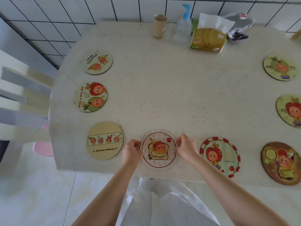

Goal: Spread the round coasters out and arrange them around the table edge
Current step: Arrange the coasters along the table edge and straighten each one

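Several round cartoon coasters lie around the edge of the pale table [162,88]. At the near edge, a pink toast-picture coaster [158,150] lies flat between my hands. My left hand [132,150] pinches its left rim and my right hand [186,148] pinches its right rim. A beige coaster [105,141] lies to its left, a red-bordered coaster [219,156] and a brown coaster [281,163] to its right. Two coasters [90,97] [97,62] line the left side. Two more coasters [280,67] [290,110] sit on the right side, the nearer one cut off by the frame.
At the table's far edge stand a paper cup [159,26], a pump bottle [184,25], a tissue pack [208,36] and a plastic bag [239,25]. A white chair [22,101] stands at the left, against a tiled wall.
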Demonstrator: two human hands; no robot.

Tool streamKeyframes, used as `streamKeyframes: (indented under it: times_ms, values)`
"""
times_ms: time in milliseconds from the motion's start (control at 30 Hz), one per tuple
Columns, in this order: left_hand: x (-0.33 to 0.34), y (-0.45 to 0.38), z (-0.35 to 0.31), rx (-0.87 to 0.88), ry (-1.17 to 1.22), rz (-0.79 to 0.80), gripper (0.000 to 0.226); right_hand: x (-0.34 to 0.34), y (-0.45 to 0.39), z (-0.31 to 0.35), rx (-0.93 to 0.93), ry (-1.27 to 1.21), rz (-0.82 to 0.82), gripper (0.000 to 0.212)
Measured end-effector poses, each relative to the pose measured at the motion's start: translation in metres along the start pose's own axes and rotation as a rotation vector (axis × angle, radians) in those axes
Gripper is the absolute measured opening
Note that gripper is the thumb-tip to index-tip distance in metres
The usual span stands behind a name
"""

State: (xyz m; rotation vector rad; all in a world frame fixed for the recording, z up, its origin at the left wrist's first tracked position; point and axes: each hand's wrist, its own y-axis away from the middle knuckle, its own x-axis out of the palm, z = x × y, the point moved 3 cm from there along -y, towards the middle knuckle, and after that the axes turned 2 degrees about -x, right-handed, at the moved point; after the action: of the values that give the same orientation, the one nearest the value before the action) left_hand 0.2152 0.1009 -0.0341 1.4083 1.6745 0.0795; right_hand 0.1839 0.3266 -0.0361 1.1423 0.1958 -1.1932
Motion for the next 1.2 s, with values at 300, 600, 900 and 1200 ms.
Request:
streamKeyframes:
  times_ms: [300, 600, 900, 1200]
  values:
    - [-0.044, 0.003, 0.036, -0.059, -0.006, -0.096, 0.015, 0.020, -0.017, 0.079, -0.271, 0.045, 0.069, 0.020]
    - [-0.131, -0.018, 0.097, -0.168, 0.042, -0.320, 0.033, 0.070, -0.021, 0.169, -0.326, 0.080, 0.181, 0.029]
    - [-0.166, -0.066, 0.095, -0.236, 0.176, -0.127, 0.031, 0.116, -0.014, 0.210, -0.135, -0.048, 0.078, 0.030]
    - [-0.184, -0.099, 0.093, -0.131, 0.141, -0.047, 0.018, 0.132, 0.005, 0.199, -0.040, -0.096, -0.029, 0.039]
